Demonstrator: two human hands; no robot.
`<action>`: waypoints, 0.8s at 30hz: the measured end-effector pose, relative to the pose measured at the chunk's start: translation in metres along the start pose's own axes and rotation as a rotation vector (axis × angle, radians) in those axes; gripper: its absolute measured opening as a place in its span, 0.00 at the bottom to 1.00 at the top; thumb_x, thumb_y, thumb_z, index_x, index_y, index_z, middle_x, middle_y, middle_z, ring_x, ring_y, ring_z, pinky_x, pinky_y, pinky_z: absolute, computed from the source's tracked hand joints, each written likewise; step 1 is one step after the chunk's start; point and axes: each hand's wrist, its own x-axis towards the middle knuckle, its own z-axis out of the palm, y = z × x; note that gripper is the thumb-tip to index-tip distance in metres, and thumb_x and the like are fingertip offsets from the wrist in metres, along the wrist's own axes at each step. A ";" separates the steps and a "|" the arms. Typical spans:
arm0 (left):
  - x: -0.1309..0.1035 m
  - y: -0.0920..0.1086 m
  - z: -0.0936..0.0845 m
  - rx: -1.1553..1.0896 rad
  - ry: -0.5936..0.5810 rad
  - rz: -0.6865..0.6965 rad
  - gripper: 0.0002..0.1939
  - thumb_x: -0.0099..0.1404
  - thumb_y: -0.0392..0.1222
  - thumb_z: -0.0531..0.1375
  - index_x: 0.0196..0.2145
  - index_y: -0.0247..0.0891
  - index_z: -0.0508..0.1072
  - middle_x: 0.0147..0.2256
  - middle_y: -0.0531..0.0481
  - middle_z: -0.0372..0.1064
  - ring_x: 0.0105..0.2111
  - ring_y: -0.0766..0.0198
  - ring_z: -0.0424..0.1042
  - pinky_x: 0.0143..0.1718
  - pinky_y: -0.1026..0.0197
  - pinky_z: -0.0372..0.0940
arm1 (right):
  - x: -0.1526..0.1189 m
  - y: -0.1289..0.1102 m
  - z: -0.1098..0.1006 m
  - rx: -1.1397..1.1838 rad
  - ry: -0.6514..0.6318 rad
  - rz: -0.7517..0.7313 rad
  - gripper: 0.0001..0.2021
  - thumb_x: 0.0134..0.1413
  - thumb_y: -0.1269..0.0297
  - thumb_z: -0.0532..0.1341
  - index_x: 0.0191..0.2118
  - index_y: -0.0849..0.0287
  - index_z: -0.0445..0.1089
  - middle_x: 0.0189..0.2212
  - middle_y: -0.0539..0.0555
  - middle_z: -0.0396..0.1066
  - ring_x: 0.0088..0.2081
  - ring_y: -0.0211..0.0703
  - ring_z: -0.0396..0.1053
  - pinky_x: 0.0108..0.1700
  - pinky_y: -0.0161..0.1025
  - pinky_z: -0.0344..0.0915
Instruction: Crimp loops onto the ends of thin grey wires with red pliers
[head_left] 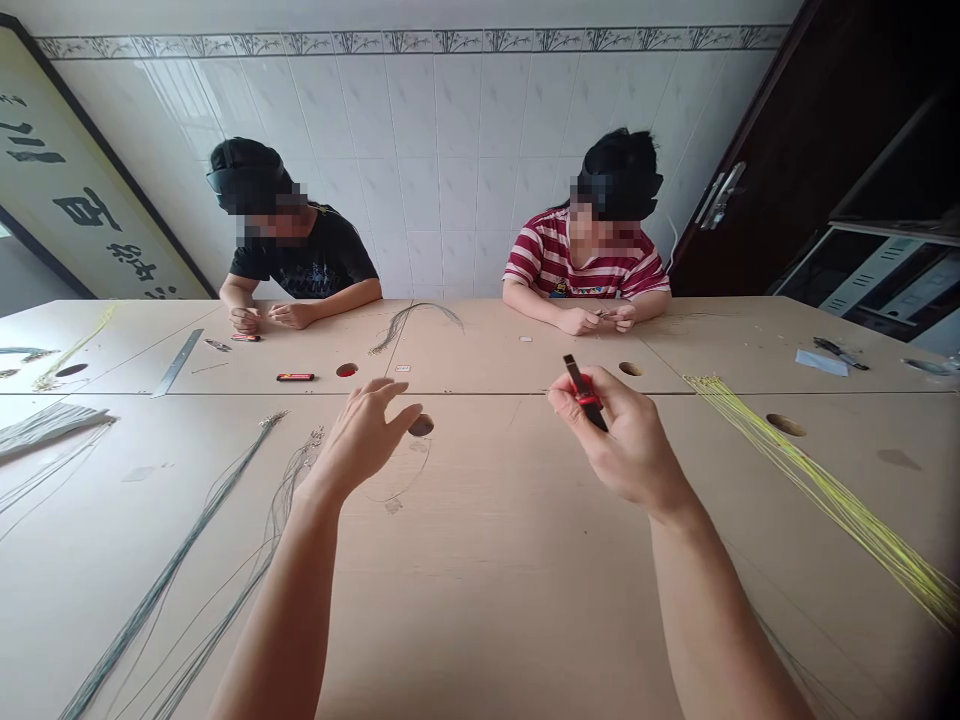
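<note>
My right hand (619, 430) is closed around a small red and black utility knife (584, 392), its flat end pointing up and away from me. Over the table's middle, my left hand (360, 430) hangs with fingers apart and nothing in them. Just right of its thumb is a round hole (421, 425) in the tabletop. A bundle of thin grey-green wires (289, 490) with small metal ends runs beside and partly behind my left forearm. Farther left lies a second grey-green bundle (202, 535). Yellow wires (817, 480) stretch out to the right of my right hand.
Two people (300, 250) (589, 250) sit across the wooden table (495, 600). A metal ruler (178, 362), a red and black tool (295, 377) and a loose arc of wires (420, 312) lie on the far half. Pliers (840, 352) rest at far right.
</note>
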 end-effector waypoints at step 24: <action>0.003 0.058 0.002 -1.276 0.019 0.269 0.17 0.71 0.57 0.46 0.38 0.48 0.70 0.12 0.62 0.43 0.08 0.71 0.38 0.09 0.64 0.41 | -0.003 -0.009 0.021 0.290 0.048 0.095 0.10 0.62 0.57 0.58 0.32 0.56 0.65 0.26 0.47 0.63 0.28 0.36 0.60 0.32 0.34 0.58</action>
